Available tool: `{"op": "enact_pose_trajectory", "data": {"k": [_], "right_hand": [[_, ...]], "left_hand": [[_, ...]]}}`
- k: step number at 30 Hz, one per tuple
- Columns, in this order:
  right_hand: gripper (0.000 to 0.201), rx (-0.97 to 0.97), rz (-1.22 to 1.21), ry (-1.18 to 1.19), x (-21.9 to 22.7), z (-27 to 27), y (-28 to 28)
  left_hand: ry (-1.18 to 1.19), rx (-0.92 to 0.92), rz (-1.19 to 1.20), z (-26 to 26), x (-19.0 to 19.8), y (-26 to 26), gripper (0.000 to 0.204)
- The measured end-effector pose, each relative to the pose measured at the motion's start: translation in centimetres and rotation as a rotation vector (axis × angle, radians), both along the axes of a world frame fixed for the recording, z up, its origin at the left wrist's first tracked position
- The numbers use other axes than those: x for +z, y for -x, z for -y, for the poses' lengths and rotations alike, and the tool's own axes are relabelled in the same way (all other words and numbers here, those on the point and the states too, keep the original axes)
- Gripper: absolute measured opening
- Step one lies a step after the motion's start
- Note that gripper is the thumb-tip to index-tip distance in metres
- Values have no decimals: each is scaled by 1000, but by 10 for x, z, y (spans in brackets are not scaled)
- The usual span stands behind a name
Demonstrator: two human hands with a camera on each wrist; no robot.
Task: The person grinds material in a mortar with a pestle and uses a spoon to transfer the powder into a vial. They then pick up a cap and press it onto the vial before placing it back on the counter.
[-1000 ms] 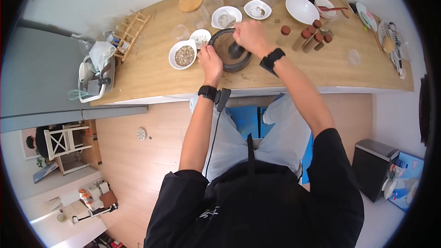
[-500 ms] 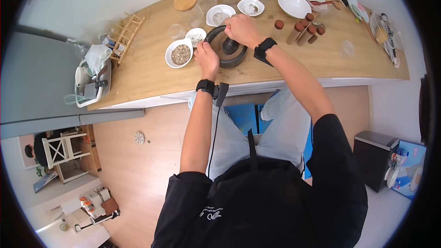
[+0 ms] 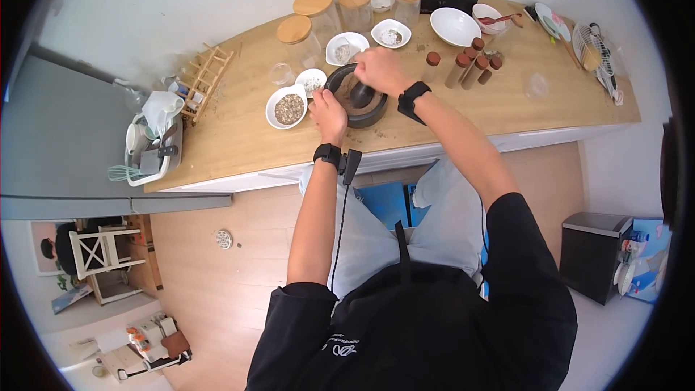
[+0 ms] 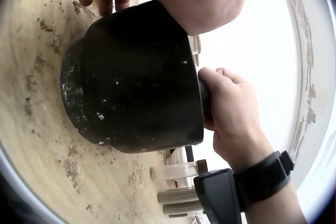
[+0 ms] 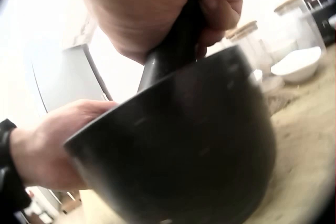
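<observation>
Near the worktop's (image 3: 239,130) front edge, your left hand (image 3: 330,116) grips the mortar (image 4: 142,85); your right hand (image 3: 381,71), above, clenches the pestle (image 3: 362,94).

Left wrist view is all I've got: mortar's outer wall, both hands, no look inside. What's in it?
Observer: Head view shows brown, ground-looking material inside the mortar.
Operator: And the lower end of the pestle?
Observer: Its rounded black end is down inside the mortar, below the rim.
Operator: Anything close on the left hand's outer side?
Observer: Yes, a white bowl of coarse, brownish bits, just to its left. Can't tell whether they touch.
</observation>
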State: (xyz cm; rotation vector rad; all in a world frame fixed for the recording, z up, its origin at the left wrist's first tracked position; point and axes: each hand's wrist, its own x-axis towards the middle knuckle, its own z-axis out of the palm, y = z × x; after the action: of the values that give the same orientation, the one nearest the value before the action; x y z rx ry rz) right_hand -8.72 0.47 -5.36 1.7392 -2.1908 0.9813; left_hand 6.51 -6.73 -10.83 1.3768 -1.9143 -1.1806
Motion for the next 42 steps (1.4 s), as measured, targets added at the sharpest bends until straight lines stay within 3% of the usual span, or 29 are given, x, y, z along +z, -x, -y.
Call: {"op": "enact_pose_trajectory", "data": {"k": [2, 4, 6, 8, 10, 15, 18, 20, 22, 26, 27, 30, 32, 35, 38, 40, 42], "right_hand": [[12, -163, -14, 140, 12, 0, 3], [12, -160, -37, 134, 10, 0, -7], [12, 0, 7, 65, 4, 0, -10], [12, -17, 18, -13, 6, 0, -3], [12, -207, 31, 132, 11, -1, 0], [12, -69, 24, 29, -4, 1, -13], [12, -252, 45, 156, 10, 1, -9], [13, -179, -10, 162, 1, 3, -13], [12, -76, -57, -11, -1, 2, -6], [13, -178, 7, 202, 2, 1, -14], [13, -86, 8, 154, -3, 3, -16], [13, -91, -63, -20, 2, 4, 1], [13, -155, -42, 95, 6, 3, -3], [12, 0, -23, 50, 7, 3, -13], [14, -137, -74, -52, 12, 5, 2], [14, -160, -15, 43, 14, 5, -1], [13, 32, -10, -98, 14, 2, -9]], "left_hand": [[-2, 7, 14, -1, 2, 0, 47], [-10, 13, 27, 0, 1, 2, 47], [-12, 10, -4, 2, -3, 2, 47], [-17, 13, 19, -2, 0, 0, 47], [-16, 14, 30, 0, 3, 3, 47], [12, 7, 14, -3, 2, -1, 46], [-9, 40, 27, -4, 3, 2, 46], [-6, 24, 18, -2, 2, 2, 46], [-11, 9, 19, -5, 0, -2, 46], [-26, 34, 29, -2, 2, 2, 46], [-18, 31, 18, -1, 0, 1, 46], [-33, 25, -23, -2, -1, 0, 46], [-44, 34, 3, 0, -2, 3, 46], [-28, 36, -34, 0, -5, 1, 47], [-60, 11, -23, 2, -5, 0, 48], [-53, 33, -51, 2, -6, 3, 48], [-46, 46, -60, 3, -10, 3, 48]]}}
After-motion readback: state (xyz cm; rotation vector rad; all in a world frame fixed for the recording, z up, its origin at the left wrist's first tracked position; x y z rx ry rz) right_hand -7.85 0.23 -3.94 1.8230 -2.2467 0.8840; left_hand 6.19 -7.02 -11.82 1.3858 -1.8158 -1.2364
